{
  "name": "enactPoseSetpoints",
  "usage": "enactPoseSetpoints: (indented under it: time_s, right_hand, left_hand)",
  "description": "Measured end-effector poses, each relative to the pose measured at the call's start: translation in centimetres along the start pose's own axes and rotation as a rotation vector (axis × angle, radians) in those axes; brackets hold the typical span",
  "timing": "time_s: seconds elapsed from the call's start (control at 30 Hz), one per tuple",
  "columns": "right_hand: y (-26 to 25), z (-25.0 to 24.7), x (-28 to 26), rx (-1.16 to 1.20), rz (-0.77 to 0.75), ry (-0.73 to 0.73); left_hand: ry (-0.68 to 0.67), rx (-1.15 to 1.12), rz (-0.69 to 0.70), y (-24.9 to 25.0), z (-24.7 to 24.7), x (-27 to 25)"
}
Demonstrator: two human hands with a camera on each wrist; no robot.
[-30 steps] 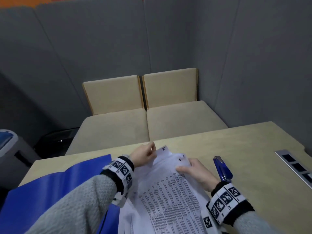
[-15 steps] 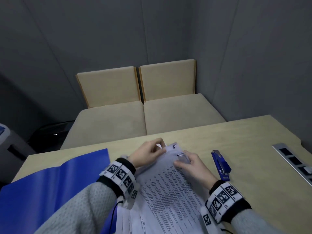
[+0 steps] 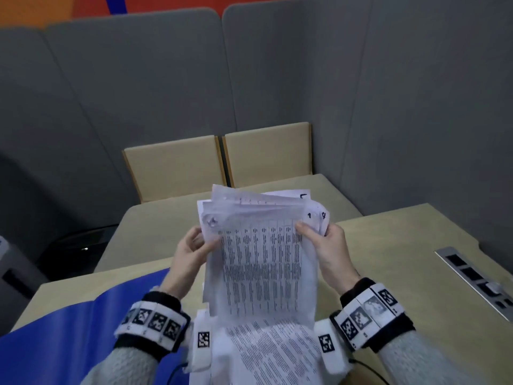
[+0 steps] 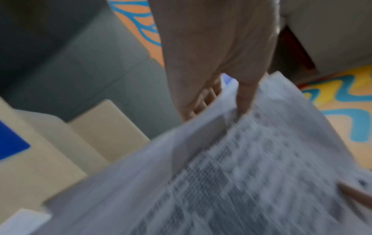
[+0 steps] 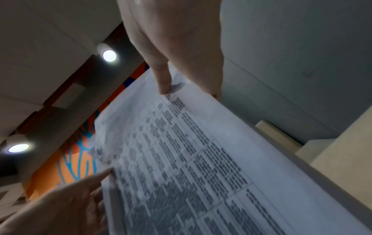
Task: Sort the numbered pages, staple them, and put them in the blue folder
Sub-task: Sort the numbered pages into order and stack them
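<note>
A loose stack of printed pages stands upright above the table, its top edges fanned and handwritten numbers showing at the top right corner. My left hand grips the stack's left edge, thumb in front. My right hand grips the right edge, thumb on the front sheet. Another printed sheet lies flat under my wrists. The open blue folder lies on the table at the left. The stapler is hidden behind the raised pages.
The beige table has a metal socket strip at the right. Two beige seats stand past the far edge, with grey padded walls around them. A dark bin sits on the floor at the left.
Both hands have lifted the stack off the table and stood it upright. The view has tilted up, and the stapler is now out of sight.
</note>
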State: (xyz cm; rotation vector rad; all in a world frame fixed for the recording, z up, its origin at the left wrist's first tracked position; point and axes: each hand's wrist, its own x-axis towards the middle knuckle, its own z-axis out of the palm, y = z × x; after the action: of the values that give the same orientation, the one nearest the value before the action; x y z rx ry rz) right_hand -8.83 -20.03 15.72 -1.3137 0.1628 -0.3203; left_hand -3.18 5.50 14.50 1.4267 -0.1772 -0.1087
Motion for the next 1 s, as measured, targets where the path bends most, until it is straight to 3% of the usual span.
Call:
enactPoseSetpoints:
  time_s: [0.13, 0.27, 0.37, 0.43, 0.63, 0.77, 1.0]
  right_hand:
    - [0.7, 0.9, 0.1, 0.013, -0.075, 0.100]
    - [1.8, 0.9, 0.5, 0.012, -0.050, 0.089]
    - [2.1, 0.1, 0.8, 0.052, 0.056, -0.036]
    - [2.5, -0.3, 0.6, -0.048, 0.086, -0.083]
    - [5.5, 0.3, 1.4, 0.032, 0.233, 0.133]
    - [5.3, 0.2, 1.6, 0.089, 0.185, 0.098]
    - [9.8, -0.1, 0.5, -0.319, 0.290, 0.024]
  left_hand:
    - [0.214, 0.080, 0.178, -0.7, 3.4, -1.9]
    - [0.337, 0.167, 0.241, -2.2, 4.6, -2.3]
    - [0.344, 0.195, 0.237, -3.3, 4.6, -2.6]
    - [0.338, 0.221, 0.192, -4.4, 4.8, -3.0]
    - [0.355, 0.167, 0.048, -7.1, 5.9, -3.3]
    - [0.401, 0.161, 0.051, -7.8, 5.7, -2.7]
    - [0.365, 0.238, -0.005, -11.1, 5.9, -1.9]
